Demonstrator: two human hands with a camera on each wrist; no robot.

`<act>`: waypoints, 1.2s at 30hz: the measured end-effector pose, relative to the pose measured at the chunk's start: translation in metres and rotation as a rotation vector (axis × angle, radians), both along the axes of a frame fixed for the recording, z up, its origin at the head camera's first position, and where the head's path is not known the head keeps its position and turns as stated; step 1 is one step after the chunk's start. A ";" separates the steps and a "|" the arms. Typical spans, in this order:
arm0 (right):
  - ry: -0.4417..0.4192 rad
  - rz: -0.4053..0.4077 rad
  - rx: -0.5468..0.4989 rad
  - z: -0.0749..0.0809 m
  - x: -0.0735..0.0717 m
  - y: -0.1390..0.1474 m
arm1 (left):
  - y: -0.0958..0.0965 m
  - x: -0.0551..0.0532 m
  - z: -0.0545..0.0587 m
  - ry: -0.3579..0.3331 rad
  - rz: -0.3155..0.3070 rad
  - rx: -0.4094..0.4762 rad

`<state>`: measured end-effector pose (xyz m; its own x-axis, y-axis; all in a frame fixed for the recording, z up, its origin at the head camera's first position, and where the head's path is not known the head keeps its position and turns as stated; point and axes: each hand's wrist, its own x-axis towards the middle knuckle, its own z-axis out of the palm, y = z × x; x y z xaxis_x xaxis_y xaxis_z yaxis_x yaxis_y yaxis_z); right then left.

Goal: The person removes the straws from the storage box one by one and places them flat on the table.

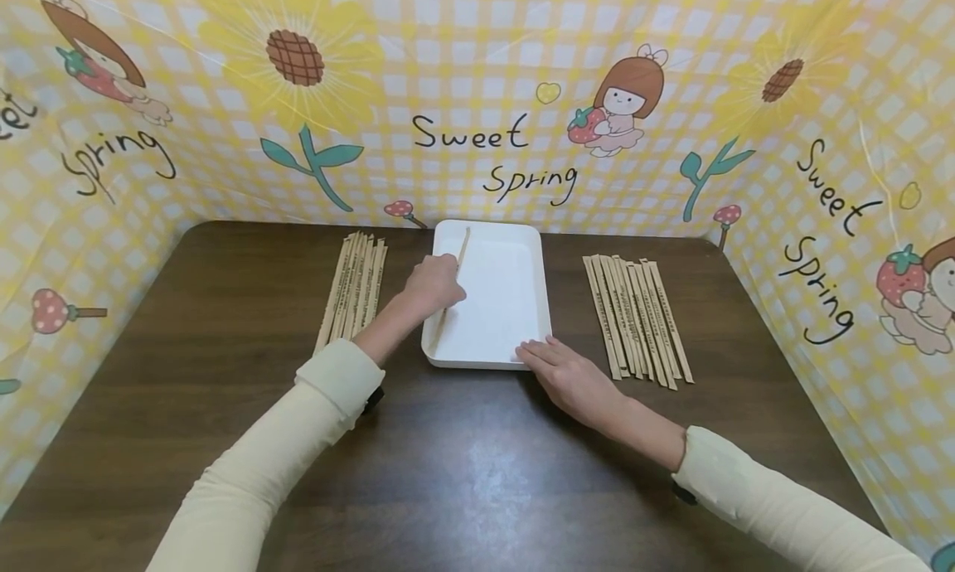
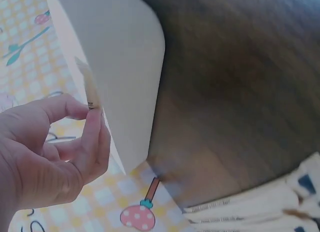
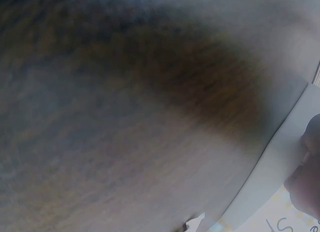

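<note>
My left hand (image 1: 433, 286) pinches a slim paper-wrapped stick (image 1: 463, 247) between thumb and fingers. The stick lies lengthwise along the left side of a white rectangular tray (image 1: 500, 298); the hand covers its middle. In the left wrist view, the fingertips hold the stick (image 2: 89, 86) just beyond the tray's wall (image 2: 125, 66). My right hand (image 1: 574, 381) rests its extended fingers on the tray's near right corner. Only part of that hand (image 3: 305, 179) shows at the edge of the right wrist view, against the tray (image 3: 267, 169).
A row of several paper-wrapped sticks (image 1: 356, 278) lies left of the tray, partly behind my left forearm. Another row of several sticks (image 1: 637, 319) lies to the right. A printed yellow checked cloth (image 1: 477, 83) encloses the brown table (image 1: 477, 472) at the back and sides.
</note>
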<state>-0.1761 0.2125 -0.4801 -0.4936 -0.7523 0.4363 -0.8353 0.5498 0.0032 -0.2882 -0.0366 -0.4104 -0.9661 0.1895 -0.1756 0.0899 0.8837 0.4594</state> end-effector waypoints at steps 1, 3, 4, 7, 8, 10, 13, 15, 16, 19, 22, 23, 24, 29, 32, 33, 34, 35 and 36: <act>-0.001 0.002 -0.002 0.000 0.000 0.000 | -0.003 0.000 0.002 -0.001 0.003 0.006; 0.000 0.007 -0.006 0.001 0.000 0.000 | -0.009 0.000 0.006 -0.003 0.013 0.015; 0.000 0.009 -0.007 0.001 0.000 0.000 | -0.012 0.000 0.008 -0.004 0.019 0.020; 0.003 0.010 -0.012 0.000 0.000 0.000 | -0.021 0.000 0.013 -0.003 0.027 0.032; 0.003 0.010 -0.015 0.000 0.000 0.000 | -0.024 -0.001 0.013 -0.004 0.025 0.033; 0.003 0.008 -0.020 0.000 0.000 0.000 | -0.031 -0.002 0.015 0.001 0.019 0.031; 0.003 0.008 -0.022 0.001 0.001 0.000 | -0.042 -0.003 0.014 -0.007 0.009 0.027; 0.000 0.009 -0.019 0.000 0.001 0.000 | -0.050 -0.003 0.012 -0.009 0.007 0.022; -0.001 0.009 -0.018 0.000 0.000 0.001 | -0.053 -0.003 0.011 -0.014 0.010 0.022; -0.005 0.009 -0.015 -0.001 0.000 0.001 | -0.062 -0.002 0.007 -0.009 0.017 0.009; -0.003 0.008 -0.014 -0.001 -0.001 0.001 | -0.071 -0.001 0.004 -0.005 0.024 0.014; -0.003 0.008 -0.014 -0.001 -0.001 0.001 | -0.073 -0.001 0.003 -0.004 0.026 0.016; -0.003 0.009 -0.014 -0.001 -0.001 0.001 | -0.076 0.000 0.002 -0.002 0.029 0.025; -0.006 0.008 -0.009 0.000 0.000 0.001 | -0.086 0.001 -0.003 0.013 0.014 0.019; -0.003 0.005 -0.007 -0.001 0.000 0.000 | -0.089 0.001 -0.006 0.031 0.013 -0.010; -0.001 0.005 -0.007 -0.001 0.000 0.000 | -0.090 0.001 -0.007 0.036 0.014 -0.021; 0.001 0.004 -0.008 -0.001 0.000 0.000 | -0.090 0.001 -0.008 0.039 0.017 -0.030; 0.002 0.004 -0.008 -0.001 -0.001 0.000 | -0.091 0.001 -0.009 0.041 0.020 -0.035; 0.004 0.004 -0.009 -0.001 -0.001 0.000 | -0.092 0.001 -0.010 0.043 0.024 -0.042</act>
<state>-0.1767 0.2127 -0.4815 -0.4884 -0.7505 0.4453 -0.8377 0.5461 0.0017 -0.2876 -0.1283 -0.4208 -0.9771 0.1594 -0.1411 0.0873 0.9044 0.4177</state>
